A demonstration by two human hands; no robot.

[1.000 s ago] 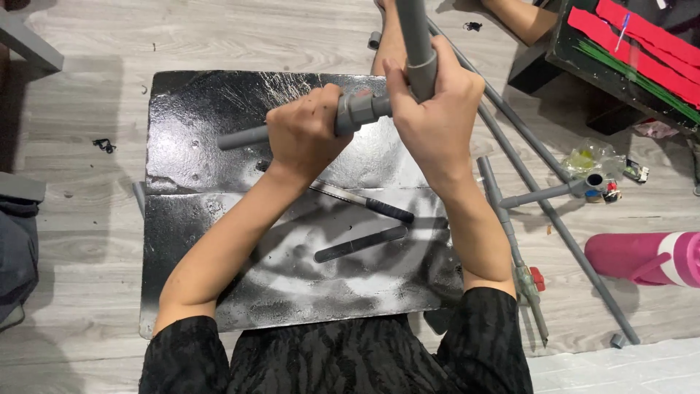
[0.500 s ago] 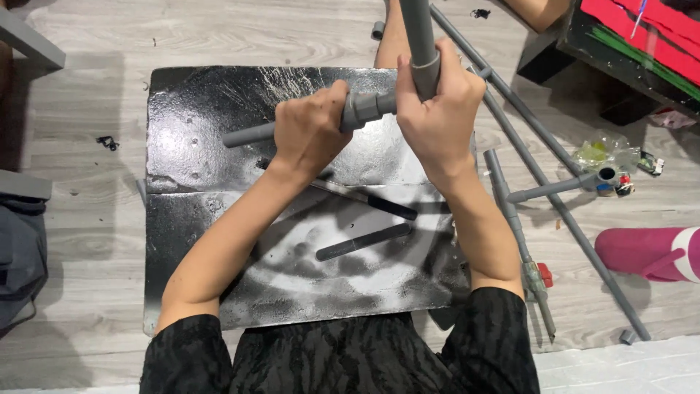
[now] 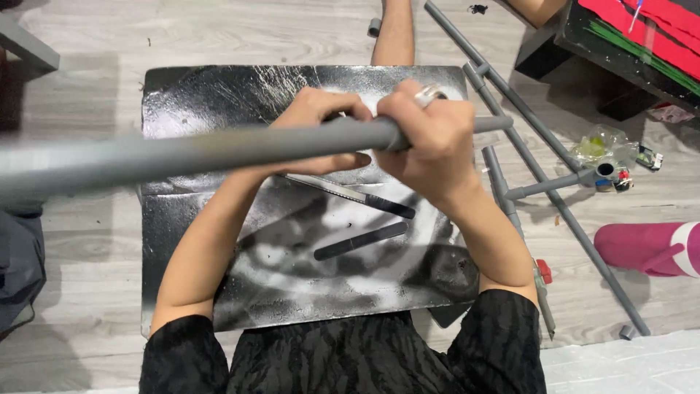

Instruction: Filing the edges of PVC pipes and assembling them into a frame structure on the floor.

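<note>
Now grey pipe [image 3: 197, 149] roughly crosswise, left-right

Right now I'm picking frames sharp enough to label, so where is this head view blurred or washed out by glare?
Head view: the grey pipe smears into blur toward the left edge, close to the lens; left hand and right hand gripping it are fairly sharp; the black sheet shows bright glare along its top; the saw blade on it stays readable.

bright even light, glare on the black board [image 3: 219, 95], near pipe [image 3: 146, 157] blurred
</note>
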